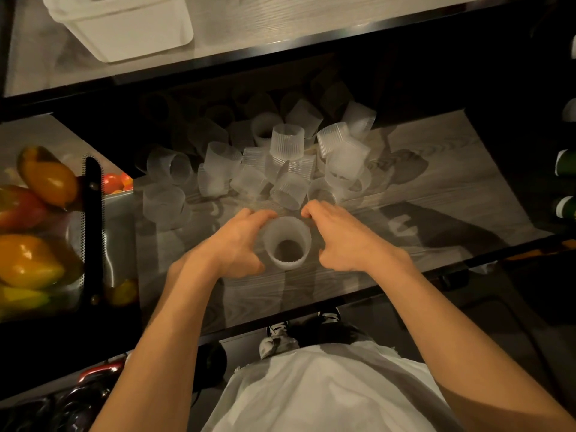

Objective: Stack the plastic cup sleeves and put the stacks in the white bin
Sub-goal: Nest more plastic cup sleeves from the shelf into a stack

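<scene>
Dim light is falling on the wood-grain desk, where the left hand is curling round an upright sleeve. The right hand is curling just beside that sleeve, contact unclear. Beyond it a pile of sleeves is lying, and farther beyond the white bin is sitting.

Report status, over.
Left grip curled round upright cup sleeve. Right grip loose beside it, holding nothing. Sleeve pile lies between grips and white bin.
</scene>
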The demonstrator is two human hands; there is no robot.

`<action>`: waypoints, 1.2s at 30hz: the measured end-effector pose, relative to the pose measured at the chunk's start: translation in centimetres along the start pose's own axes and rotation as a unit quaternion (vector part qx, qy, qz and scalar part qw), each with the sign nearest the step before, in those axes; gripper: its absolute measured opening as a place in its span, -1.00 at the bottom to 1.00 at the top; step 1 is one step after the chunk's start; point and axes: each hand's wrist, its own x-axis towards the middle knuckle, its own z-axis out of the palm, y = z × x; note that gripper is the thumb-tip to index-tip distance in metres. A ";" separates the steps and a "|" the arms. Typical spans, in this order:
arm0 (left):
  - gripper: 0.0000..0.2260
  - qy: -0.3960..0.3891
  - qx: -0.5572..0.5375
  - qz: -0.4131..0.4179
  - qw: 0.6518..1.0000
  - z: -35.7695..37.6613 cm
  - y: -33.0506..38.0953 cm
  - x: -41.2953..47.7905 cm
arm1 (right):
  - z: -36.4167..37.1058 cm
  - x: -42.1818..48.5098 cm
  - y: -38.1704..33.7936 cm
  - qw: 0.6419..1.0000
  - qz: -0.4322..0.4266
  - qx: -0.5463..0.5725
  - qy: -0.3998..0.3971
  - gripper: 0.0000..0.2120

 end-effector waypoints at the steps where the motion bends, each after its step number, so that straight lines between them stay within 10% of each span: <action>1: -0.10 -0.029 0.013 -0.038 0.999 -0.4 0.0 0.0 | -0.2 0.0 0.4 1.000 0.011 -0.011 -0.003 -0.29; 6: -0.36 0.036 -0.138 -0.013 0.990 -3.4 2.6 1.5 | -2.7 1.5 3.0 0.982 0.031 0.001 0.188 -0.55; 10: -0.80 0.050 -0.500 -0.054 0.863 -2.6 7.7 5.6 | -6.1 3.3 4.4 0.928 0.080 0.032 0.362 -0.58; 16: -0.76 0.069 -0.592 -0.162 0.787 -0.4 10.5 11.7 | -9.0 5.7 6.3 0.955 0.144 0.128 0.224 -0.35; 36: -0.62 0.188 -0.249 -0.050 0.949 0.4 8.4 16.4 | -7.2 6.0 10.9 0.958 0.085 0.175 0.208 -0.31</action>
